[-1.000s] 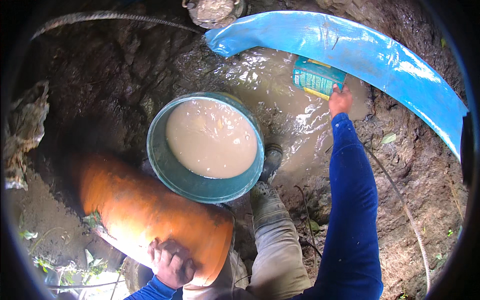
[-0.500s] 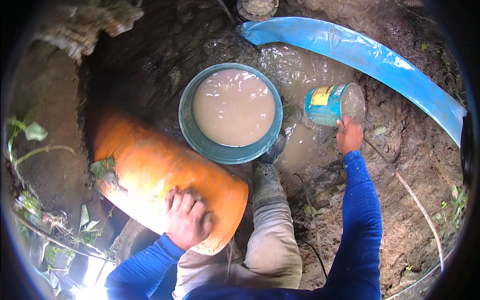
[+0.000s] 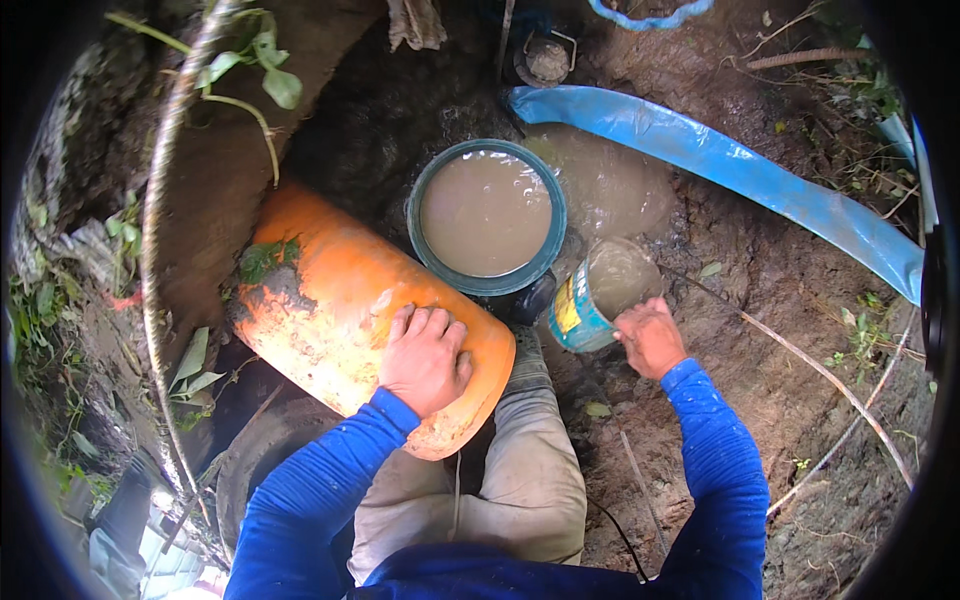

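My left hand (image 3: 428, 358) lies on top of a large orange pipe (image 3: 345, 290), near its lower right end, its fingers bent against the curved wall. The pipe slants from upper left down to my lap. My right hand (image 3: 650, 338) grips the rim of a teal can (image 3: 588, 322) with a yellow label. The can is tilted, with its mouth toward the upper right and brown muddy water inside. Just above and left of it stands a round dark-green tub (image 3: 417, 215), holding cloudy brown water. The can and the tub are apart.
A flat blue hose (image 3: 720, 165) curves across the upper right from a small pump-like object (image 3: 547, 62). Muddy water (image 3: 620, 185) pools between hose and tub. A cord (image 3: 800, 365) runs over the wet earth at right. Plants and a pale stem (image 3: 160, 190) stand at left.
My right hand has brought the can left and nearer to my leg, turning its mouth upward. My left hand stays on the pipe. The whole view has shifted.
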A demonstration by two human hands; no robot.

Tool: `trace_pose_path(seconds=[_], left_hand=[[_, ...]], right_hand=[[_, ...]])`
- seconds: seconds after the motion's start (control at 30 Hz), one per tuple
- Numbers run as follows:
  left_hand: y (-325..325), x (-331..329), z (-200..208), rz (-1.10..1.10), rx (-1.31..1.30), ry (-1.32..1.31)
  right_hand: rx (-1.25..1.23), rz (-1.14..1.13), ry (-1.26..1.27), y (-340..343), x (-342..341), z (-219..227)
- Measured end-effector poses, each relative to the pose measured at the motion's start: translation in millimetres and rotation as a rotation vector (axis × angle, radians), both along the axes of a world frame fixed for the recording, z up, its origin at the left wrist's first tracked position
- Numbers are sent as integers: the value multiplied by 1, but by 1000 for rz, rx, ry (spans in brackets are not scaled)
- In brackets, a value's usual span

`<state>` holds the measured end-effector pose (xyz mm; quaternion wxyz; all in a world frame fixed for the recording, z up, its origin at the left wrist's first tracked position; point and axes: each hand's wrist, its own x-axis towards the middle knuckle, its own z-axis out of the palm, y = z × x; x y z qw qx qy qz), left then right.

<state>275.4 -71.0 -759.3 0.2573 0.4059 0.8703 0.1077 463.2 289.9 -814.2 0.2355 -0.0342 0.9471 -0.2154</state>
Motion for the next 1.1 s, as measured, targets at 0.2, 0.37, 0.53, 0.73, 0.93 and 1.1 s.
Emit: trace_pose_path(seconds=[0.2, 0.37, 0.53, 0.73, 0.93, 1.1], left_hand=[[1, -1, 1, -2, -1, 2], [-1, 0, 2, 3, -26, 0], [1, 0, 0, -2, -21, -14], [-1, 0, 3, -2, -61, -58], [1, -4, 6, 1, -68, -48], [0, -4, 6, 15, -41, -60]], right_hand=[[-75, 177, -44, -35, -25, 30], [-98, 331, -94, -60, -57, 27], [-140, 378, -136, -68, -78, 11], [-114, 477, -174, -64, -103, 8], [-25, 545, -185, -62, -137, 15], [-40, 533, -175, -62, -156, 15]])
